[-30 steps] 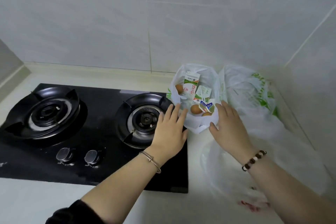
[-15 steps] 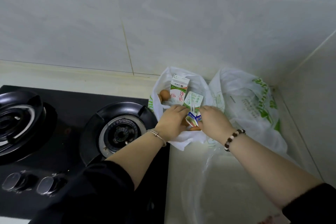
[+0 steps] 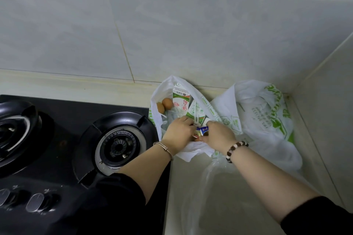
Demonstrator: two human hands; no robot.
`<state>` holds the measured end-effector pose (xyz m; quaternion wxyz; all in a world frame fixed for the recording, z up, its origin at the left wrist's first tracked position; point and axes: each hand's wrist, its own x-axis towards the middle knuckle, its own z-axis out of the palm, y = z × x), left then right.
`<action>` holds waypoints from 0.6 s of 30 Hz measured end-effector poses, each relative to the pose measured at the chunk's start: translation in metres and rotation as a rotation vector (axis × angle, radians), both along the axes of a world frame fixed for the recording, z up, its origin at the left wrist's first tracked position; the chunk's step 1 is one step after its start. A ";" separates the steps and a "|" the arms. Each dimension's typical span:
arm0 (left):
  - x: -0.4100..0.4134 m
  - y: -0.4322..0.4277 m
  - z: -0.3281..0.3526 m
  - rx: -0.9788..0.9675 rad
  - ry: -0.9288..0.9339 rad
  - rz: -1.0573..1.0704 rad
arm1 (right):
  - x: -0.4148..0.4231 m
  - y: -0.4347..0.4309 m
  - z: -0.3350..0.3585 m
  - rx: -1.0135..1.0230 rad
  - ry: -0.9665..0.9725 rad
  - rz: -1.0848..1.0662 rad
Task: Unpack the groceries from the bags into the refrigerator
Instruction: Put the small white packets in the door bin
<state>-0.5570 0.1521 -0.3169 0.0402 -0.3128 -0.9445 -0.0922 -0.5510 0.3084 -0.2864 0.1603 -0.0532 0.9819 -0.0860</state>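
Pale countertop (image 3: 174, 187) is recorded beside a black gas hob (image 3: 66, 139), in a corner of a kitchen. Nearest the camera, two dark sleeves are noted at the lower edge, and two control knobs (image 3: 36, 202) are seen at the hob's front. A clear plastic bag (image 3: 219, 196) is found lying flat on the counter under the right forearm. Further in, the right-hand burner (image 3: 118, 145) is passed by the left forearm.

Both hands are placed in the mouth of an open white bag (image 3: 166, 86), which stands on the counter just beside the hob. A small blue-and-white carton (image 3: 203, 130) is gripped by the right hand (image 3: 219, 135), thumb below and fingers curled over it. The fingers of the left hand (image 3: 179, 133) are curled against the same carton; whether anything is held by them cannot be told. A metal bangle (image 3: 164, 148) is worn on the left wrist and a bead bracelet (image 3: 236, 149) on the right.

Behind the hands, inside the bag, a tilted green-and-white carton (image 3: 196, 110), a tall milk carton (image 3: 180, 97) and two brown eggs (image 3: 165, 105) are observed. A second bag with green print (image 3: 263, 112) is slumped to the right, against the corner. Grey wall tiles (image 3: 172, 25) are noted beyond.
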 end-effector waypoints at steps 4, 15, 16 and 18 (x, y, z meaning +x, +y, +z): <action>0.006 -0.007 0.008 0.033 0.040 0.059 | -0.004 0.001 0.001 -0.123 -0.045 -0.072; 0.037 -0.023 0.042 0.224 -0.087 0.430 | 0.003 -0.003 0.014 -0.257 0.008 -0.066; 0.041 -0.024 0.044 0.236 -0.104 0.472 | 0.005 -0.005 0.016 -0.276 0.029 -0.068; 0.048 -0.028 0.051 0.289 -0.107 0.548 | 0.010 -0.010 0.023 -0.325 0.070 -0.075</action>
